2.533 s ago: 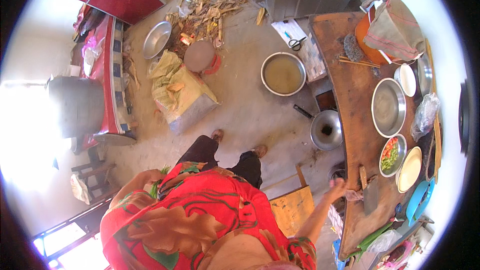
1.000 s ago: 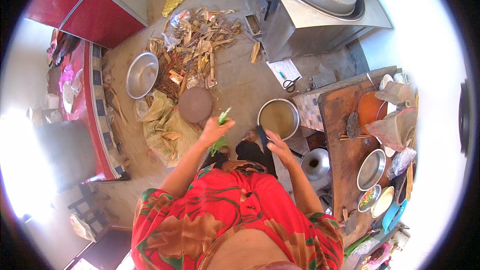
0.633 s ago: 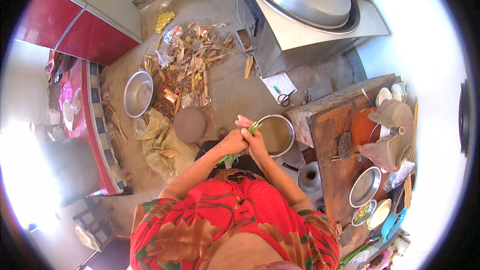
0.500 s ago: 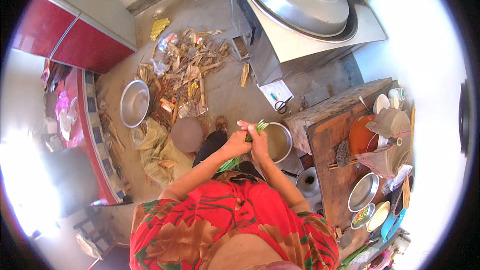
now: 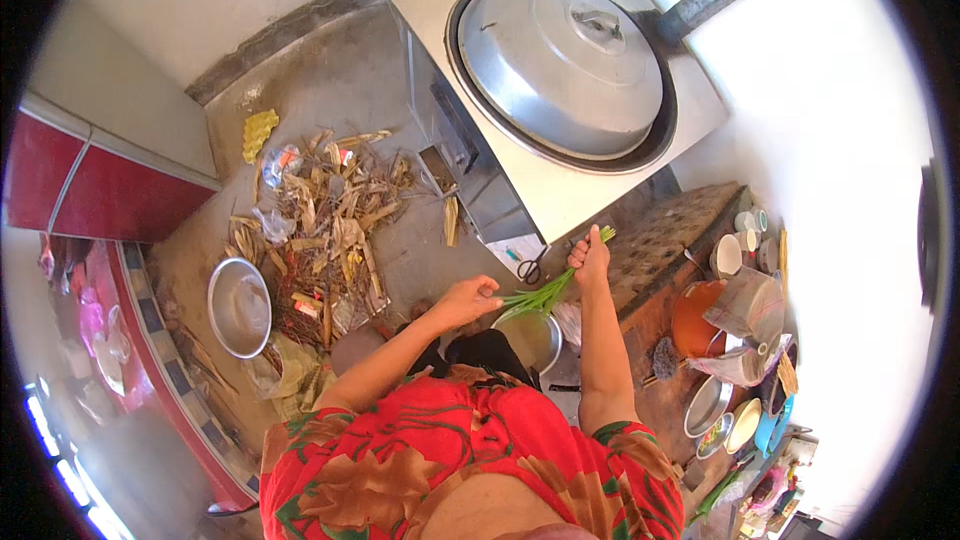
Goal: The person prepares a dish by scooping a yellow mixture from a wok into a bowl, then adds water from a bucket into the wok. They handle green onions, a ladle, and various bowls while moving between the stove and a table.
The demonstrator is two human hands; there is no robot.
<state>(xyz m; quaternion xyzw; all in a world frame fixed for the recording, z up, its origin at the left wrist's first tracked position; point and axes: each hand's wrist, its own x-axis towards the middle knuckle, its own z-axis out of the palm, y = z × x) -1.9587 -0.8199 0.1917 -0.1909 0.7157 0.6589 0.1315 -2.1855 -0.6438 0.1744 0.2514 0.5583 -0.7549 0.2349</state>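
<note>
My right hand (image 5: 590, 255) is closed round the pale ends of a bunch of green onions (image 5: 540, 297), held out ahead of me to the right. The long green leaves slant down to the left, over a metal basin (image 5: 549, 348) on the floor. My left hand (image 5: 467, 302) is beside the leaf tips, fingers loosely curled and apart from the thumb; whether the thumb touches the leaves is hard to see. The leaves and my knees partly hide the basin.
Black scissors (image 5: 530, 268) lie by the stove (image 5: 560, 202), which bears a large lidded pot (image 5: 560, 65). Dry husks and twigs (image 5: 335, 230) litter the floor near another metal basin (image 5: 240, 308). On my right stands a wooden table (image 5: 650, 315) crowded with bowls.
My hands have come apart. The right moved forward and right with the green onions, while the left let go and shifted slightly left. The view has also turned.
</note>
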